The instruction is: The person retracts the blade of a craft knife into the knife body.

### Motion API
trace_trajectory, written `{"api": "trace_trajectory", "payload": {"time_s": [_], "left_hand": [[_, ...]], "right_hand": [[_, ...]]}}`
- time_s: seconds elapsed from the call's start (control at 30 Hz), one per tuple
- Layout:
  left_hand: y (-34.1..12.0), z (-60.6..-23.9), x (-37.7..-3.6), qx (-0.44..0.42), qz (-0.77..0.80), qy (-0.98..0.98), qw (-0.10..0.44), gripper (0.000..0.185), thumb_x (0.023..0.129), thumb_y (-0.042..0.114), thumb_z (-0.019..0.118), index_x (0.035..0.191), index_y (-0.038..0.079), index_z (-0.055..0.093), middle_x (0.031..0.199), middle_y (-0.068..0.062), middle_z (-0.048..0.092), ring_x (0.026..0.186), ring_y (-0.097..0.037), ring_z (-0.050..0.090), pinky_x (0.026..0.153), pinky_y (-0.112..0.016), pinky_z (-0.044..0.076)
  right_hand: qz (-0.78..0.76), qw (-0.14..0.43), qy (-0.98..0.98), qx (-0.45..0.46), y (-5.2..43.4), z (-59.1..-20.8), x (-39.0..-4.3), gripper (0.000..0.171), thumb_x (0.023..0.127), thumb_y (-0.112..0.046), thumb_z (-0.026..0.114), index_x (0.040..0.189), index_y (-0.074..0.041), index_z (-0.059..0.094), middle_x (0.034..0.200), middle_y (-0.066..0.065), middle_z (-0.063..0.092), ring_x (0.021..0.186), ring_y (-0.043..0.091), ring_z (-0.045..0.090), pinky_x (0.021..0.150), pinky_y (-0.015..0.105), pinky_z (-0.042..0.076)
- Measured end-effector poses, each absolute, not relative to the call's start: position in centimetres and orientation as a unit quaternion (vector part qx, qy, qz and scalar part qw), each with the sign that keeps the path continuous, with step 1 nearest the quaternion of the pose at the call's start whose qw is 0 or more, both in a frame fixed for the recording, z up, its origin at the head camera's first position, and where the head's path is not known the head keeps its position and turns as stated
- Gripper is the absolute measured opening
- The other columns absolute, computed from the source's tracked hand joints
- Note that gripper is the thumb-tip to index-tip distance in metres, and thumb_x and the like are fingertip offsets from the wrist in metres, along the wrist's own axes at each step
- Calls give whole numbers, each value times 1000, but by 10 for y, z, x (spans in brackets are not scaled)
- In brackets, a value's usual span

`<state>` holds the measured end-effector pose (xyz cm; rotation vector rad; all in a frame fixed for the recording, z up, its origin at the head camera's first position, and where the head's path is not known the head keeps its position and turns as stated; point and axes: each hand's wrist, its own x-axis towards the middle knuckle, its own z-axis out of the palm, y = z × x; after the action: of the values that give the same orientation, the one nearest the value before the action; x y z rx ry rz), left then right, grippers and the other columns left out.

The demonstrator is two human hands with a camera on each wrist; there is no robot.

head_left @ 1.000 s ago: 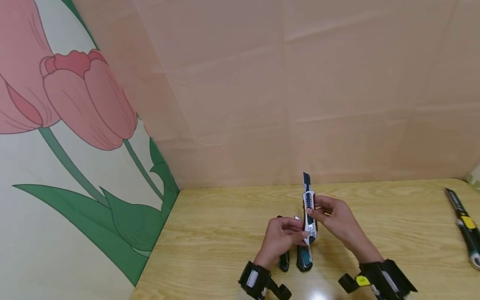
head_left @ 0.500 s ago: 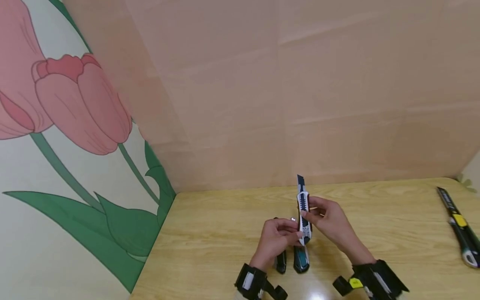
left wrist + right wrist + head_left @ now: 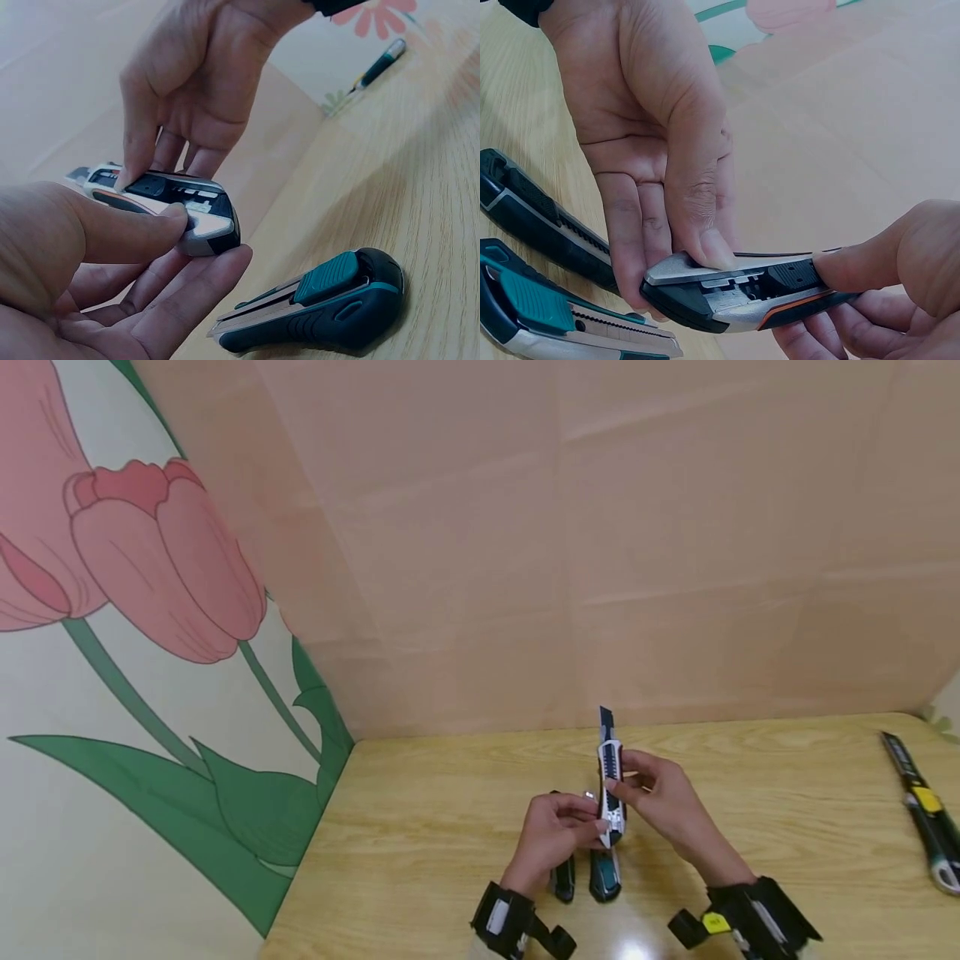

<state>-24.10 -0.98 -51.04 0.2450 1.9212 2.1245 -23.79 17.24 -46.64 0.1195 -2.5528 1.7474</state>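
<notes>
Head view, left to right: my left hand [image 3: 551, 837] pinches the butt end of the white utility knife [image 3: 611, 793] between thumb and curled fingers, holding it raised above the wooden table [image 3: 420, 827]; my right hand [image 3: 660, 802] grasps the body further up, its thumb pressed on the dark slider (blade tip protruding at the far end). I judge the knife light, rigid and smooth-cased, best held by its body, clear of the blade. Beneath my hands lie a black knife [image 3: 564, 881] and a teal knife [image 3: 604, 878], side by side. Far right lies another cutter [image 3: 926, 810].
</notes>
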Motion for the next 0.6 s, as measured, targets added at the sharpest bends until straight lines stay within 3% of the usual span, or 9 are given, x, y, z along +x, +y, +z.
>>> {"api": "trace_trajectory", "payload": {"time_s": [0.6], "left_hand": [[-11, -512, -243, 78, 736, 660, 130, 18, 84, -7, 80, 95, 7, 78, 94, -16, 75, 76, -23, 75, 66, -35, 66]], "right_hand": [[571, 9, -820, 38, 171, -466, -237, 48, 98, -5, 68, 144, -2, 53, 125, 20, 66, 105, 32, 65, 73, 30, 59]]}}
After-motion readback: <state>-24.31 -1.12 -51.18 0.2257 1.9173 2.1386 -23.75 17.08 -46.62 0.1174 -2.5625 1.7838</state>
